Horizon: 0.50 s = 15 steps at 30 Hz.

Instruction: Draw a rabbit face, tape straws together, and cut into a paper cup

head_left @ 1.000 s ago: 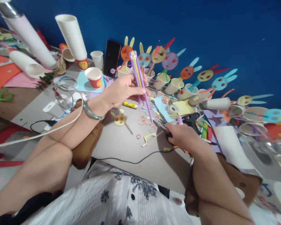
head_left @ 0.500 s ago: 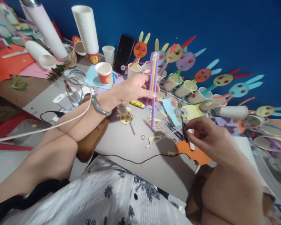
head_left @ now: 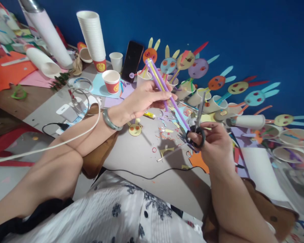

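My left hand (head_left: 144, 99) pinches a small bundle of purple and yellow straws (head_left: 159, 81), tilted so the lower ends point right and down. My right hand (head_left: 215, 143) grips black-handled scissors (head_left: 199, 126), blades pointing up, just right of the lower tip of the longest purple straw. Both hands hover above a grey table (head_left: 142, 162) littered with paper scraps. A green bangle sits on my left wrist.
A row of paper cups with bunny-face cutouts (head_left: 200, 72) lines the blue wall. A tall stack of white cups (head_left: 92, 37), a red cup (head_left: 111, 81), a black phone (head_left: 132, 61), a glue stick (head_left: 149, 115), a charger and cables (head_left: 71, 111) lie left.
My right hand lifted the scissors off the table and turned the blades upward. My left hand tilted the straws from upright to slanting toward the scissors.
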Available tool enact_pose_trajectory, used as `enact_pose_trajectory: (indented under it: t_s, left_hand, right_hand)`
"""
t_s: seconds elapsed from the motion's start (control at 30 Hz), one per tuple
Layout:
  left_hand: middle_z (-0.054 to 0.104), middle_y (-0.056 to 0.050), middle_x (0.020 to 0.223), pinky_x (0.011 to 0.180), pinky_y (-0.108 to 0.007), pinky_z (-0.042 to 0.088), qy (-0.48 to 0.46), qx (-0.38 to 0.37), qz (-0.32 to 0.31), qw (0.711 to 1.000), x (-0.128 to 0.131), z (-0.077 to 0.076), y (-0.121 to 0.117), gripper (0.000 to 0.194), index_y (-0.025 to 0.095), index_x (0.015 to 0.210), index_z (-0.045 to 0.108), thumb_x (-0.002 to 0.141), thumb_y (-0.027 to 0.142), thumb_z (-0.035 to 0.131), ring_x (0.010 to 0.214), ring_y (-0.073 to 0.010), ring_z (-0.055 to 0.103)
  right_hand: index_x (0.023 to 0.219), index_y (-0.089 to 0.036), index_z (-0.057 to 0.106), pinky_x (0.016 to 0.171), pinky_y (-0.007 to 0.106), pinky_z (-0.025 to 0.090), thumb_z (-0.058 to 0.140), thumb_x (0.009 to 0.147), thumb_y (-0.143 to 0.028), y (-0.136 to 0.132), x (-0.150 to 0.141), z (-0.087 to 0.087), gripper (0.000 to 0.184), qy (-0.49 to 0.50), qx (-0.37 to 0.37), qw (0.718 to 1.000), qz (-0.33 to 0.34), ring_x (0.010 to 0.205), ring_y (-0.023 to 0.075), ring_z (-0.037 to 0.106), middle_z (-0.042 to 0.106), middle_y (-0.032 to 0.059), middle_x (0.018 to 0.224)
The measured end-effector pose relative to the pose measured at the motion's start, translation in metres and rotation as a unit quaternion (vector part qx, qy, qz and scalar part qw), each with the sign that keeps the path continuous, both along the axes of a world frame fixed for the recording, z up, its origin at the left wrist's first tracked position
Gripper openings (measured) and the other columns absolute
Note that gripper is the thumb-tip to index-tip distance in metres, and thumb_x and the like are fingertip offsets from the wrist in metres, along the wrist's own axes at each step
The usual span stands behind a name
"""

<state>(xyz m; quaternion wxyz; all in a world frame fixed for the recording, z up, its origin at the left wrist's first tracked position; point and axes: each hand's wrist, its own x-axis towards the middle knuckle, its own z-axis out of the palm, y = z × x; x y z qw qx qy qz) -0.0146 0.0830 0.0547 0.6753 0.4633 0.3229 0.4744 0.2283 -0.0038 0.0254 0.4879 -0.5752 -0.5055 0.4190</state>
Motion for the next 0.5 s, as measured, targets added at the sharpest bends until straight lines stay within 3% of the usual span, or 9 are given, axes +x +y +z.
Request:
enact_pose_trajectory:
  t_s: [0.07,0.17,0.37,0.5]
  left_hand:
    - [0.077,-0.003,0.089,0.073,-0.026,0.062,-0.014,0.0,-0.006,1.0,0.003,-0.001,-0.002,0.01,0.015,0.093,0.068,0.087,0.014,0.076,0.079,-0.0132,0.075]
    - [0.075,-0.002,0.086,0.074,-0.025,0.062,-0.027,-0.004,-0.003,1.0,0.005,-0.003,-0.003,0.01,0.015,0.091,0.068,0.086,0.014,0.077,0.078,-0.0126,0.075]
    - [0.073,0.0,0.081,0.073,-0.026,0.062,-0.031,0.012,-0.027,0.999,0.004,-0.004,-0.004,0.012,0.017,0.089,0.068,0.084,0.013,0.078,0.074,-0.0123,0.074]
    - [0.074,-0.001,0.083,0.071,-0.024,0.06,-0.023,0.016,-0.03,0.999,0.003,-0.005,-0.005,0.013,0.018,0.089,0.069,0.082,0.019,0.081,0.076,-0.012,0.072]
  right_hand:
    - [0.098,-0.027,0.05,0.035,0.022,0.037,0.092,0.062,-0.044,-0.003,-0.007,-0.005,0.058,0.002,-0.038,0.999,0.029,0.04,0.0097,0.049,0.067,-0.0052,0.065]
    - [0.104,-0.028,0.048,0.039,0.023,0.041,0.09,0.066,-0.049,-0.007,-0.014,-0.008,0.061,-0.004,-0.067,0.996,0.059,0.045,0.0114,0.055,0.072,-0.0038,0.074]
    - [0.105,-0.029,0.052,0.05,0.025,0.049,0.092,0.061,-0.045,-0.002,-0.006,-0.008,0.061,-0.011,-0.025,1.0,0.0,0.054,0.0123,0.059,0.063,-0.0079,0.07]
    - [0.106,-0.03,0.05,0.054,0.029,0.052,0.089,0.063,-0.049,0.0,-0.003,-0.009,0.061,-0.028,-0.015,0.999,-0.008,0.065,0.0179,0.067,0.066,-0.0043,0.075]
